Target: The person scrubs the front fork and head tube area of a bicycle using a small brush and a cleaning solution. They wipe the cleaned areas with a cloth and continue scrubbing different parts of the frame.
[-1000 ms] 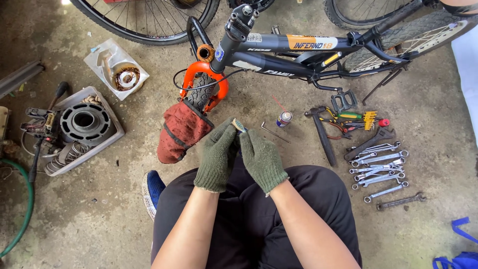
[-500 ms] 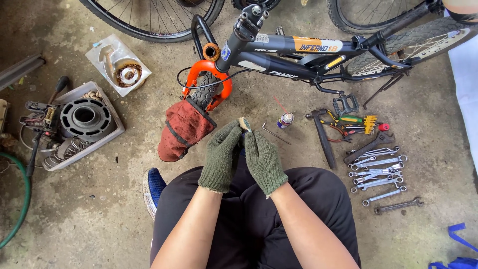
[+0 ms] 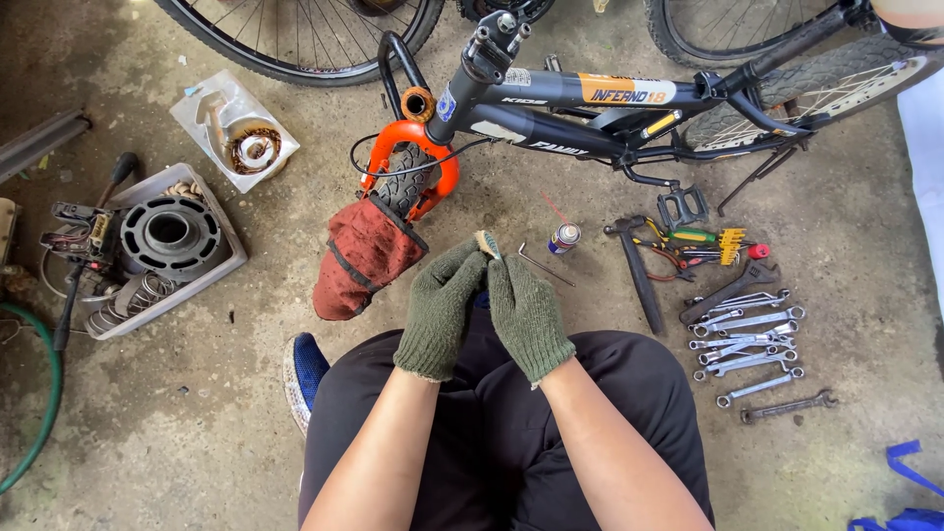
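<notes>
Both my hands wear green knit gloves and meet above my lap. My left hand (image 3: 440,310) and my right hand (image 3: 527,315) pinch a small pale part (image 3: 486,243) between their fingertips. Just beyond them lies a black bicycle (image 3: 580,108) on its side, with an orange fork (image 3: 408,167) and a reddish cloth bag (image 3: 366,256) beside it. An L-shaped hex key (image 3: 544,265) and a small spray can (image 3: 562,237) lie on the concrete right of my hands.
A hammer (image 3: 637,270), pliers (image 3: 688,246) and a row of several wrenches (image 3: 752,339) lie at the right. At the left stand a grey tray with a round metal part (image 3: 169,236), a plastic bag with a ring (image 3: 236,133) and a green hose (image 3: 39,413).
My hands stay together on the small part and have barely moved. The view has shifted slightly.
</notes>
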